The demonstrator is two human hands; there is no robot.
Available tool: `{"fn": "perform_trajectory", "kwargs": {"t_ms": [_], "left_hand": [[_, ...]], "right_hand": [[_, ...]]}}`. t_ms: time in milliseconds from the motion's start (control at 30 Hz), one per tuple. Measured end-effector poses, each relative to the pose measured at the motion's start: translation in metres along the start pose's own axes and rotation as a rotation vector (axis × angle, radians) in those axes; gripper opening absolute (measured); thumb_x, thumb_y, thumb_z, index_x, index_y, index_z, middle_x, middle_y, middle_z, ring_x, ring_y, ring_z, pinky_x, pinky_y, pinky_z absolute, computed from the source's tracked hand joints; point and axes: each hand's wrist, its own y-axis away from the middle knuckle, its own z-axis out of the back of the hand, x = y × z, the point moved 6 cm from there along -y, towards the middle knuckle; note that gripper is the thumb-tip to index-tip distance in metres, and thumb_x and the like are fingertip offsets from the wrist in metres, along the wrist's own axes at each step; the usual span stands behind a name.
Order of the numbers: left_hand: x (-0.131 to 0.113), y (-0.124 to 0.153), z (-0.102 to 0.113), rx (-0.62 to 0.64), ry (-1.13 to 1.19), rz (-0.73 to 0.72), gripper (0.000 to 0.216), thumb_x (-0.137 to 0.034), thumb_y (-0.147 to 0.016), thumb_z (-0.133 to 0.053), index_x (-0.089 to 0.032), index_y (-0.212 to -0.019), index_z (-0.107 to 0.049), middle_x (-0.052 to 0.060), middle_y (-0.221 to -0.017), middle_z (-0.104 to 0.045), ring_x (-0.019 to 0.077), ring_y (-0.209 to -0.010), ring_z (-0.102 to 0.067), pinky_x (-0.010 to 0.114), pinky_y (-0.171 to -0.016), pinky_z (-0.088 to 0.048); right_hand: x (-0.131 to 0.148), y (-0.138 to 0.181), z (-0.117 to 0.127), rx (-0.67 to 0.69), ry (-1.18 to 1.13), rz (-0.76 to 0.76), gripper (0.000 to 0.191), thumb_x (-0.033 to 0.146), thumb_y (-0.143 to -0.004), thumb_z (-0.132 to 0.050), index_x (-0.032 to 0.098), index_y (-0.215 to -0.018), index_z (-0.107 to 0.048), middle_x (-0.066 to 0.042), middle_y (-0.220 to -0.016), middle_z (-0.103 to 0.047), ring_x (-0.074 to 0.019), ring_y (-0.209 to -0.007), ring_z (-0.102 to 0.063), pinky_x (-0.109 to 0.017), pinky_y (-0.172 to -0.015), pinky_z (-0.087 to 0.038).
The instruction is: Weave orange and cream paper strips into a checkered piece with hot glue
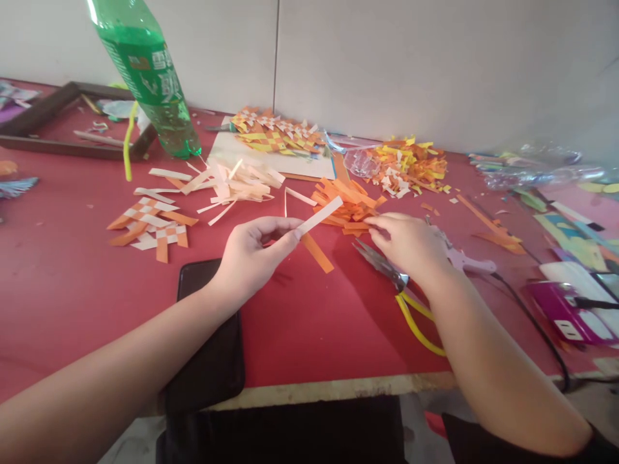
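Note:
Between the thumb and fingers of my left hand (256, 254) is a cream paper strip (322, 216), slanting up to the right. An orange paper strip (318, 253) sticks out below those fingertips; whether it is held too I cannot tell. My right hand (406, 241) has its fingertips closed on an orange strip (356, 226) at the edge of a pile of orange strips (341, 196). Under my right wrist lie scissors (382, 261) with yellow handles. Left of the orange pile is a heap of cream strips (236, 183). Woven orange-and-cream pieces (152, 225) rest further left.
A green bottle (149, 84) stands at the back left by a dark frame (68, 151). Woven pieces (275, 132) lie on a white board (227, 151). A black phone-like slab (207, 348) sits at the front edge. At right are a glue gun (467, 259) and a purple box (568, 309).

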Motion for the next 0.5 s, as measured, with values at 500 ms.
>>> {"fn": "perform_trajectory", "kwargs": {"t_ms": [500], "left_hand": [[-0.006,0.004,-0.006,0.062,-0.076,0.029,0.022,-0.038,-0.079,-0.073,-0.019,-0.09,-0.077,0.004,-0.089,-0.077,0.0172,-0.08,-0.07,0.025,-0.074,-0.056]], "right_hand": [[0.033,0.03,0.059,-0.401,-0.793,0.076,0.022,0.013,-0.081,-0.067,0.031,-0.089,-0.078,0.0,-0.087,-0.057,-0.0113,-0.074,-0.056,-0.026,-0.057,-0.044]]}}
